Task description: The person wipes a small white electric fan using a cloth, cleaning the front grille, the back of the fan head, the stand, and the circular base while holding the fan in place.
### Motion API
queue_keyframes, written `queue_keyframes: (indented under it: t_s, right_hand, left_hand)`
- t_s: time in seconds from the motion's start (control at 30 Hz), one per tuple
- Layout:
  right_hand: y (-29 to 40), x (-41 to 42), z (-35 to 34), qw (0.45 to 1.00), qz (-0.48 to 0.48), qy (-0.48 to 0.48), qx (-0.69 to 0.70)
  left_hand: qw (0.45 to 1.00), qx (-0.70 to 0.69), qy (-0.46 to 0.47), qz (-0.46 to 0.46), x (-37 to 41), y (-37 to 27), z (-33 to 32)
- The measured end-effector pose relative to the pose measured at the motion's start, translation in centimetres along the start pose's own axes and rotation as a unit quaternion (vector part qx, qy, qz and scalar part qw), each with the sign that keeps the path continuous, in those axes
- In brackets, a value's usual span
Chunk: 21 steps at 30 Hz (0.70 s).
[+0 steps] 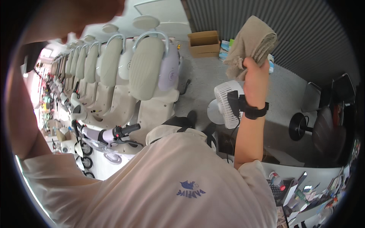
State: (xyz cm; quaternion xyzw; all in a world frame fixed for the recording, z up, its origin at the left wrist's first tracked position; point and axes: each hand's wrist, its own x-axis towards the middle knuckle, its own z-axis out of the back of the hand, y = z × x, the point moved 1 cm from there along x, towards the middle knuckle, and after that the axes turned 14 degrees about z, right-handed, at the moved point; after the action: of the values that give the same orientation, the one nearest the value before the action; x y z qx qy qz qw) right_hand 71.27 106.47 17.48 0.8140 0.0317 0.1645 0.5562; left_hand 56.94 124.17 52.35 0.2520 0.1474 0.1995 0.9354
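Observation:
My right hand (256, 77) is closed around a beige folded cloth (252, 42), holding it up and away from my body. The thumb presses on its near end, and a loose fold hangs to the left. A black strap (255, 111) with a small dark device and a cable circles that wrist. My left hand (77, 17) is raised close to the camera at the upper left, blurred and partly cut off, so its grip is unclear. Left of my legs is the nearest scooter, with a cream ribbed seat (146, 68), a lilac rear body (170, 68) and a black handlebar grip (130, 129).
A white fan (228, 102) stands by my right forearm. More scooters (109, 62) line up on the left. An open cardboard box (204, 50) rests near the corrugated dark wall (285, 28). A dark chair (325, 134) and a cluttered desk with a bottle (276, 179) are on the right.

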Motion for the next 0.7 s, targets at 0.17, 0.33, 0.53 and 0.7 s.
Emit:
queue_keyframes:
  t_s: [0.17, 0.33, 0.53, 0.7]
  right_hand:
    - [0.6, 0.6, 1.5, 0.989, -0.022, -0.022, -0.147]
    - [-3.3, -0.6, 2.4, 0.933, 0.018, 0.125, -0.337]
    - [-8.2, -2.5, 2.6, 0.771, -0.003, 0.135, -0.623]
    - [-10.3, -3.1, 3.3, 0.709, -0.045, 0.095, -0.697]
  left_hand:
    - [0.999, -0.009, -0.003, -0.049, 9.1, -6.0, -3.2]
    - [0.975, 0.015, 0.135, -0.173, 18.4, -8.6, -8.3]
    - [0.910, -0.052, 0.230, -0.341, 35.7, -12.2, -24.3]
    - [0.914, -0.046, 0.172, -0.365, 42.6, -18.2, -32.7]
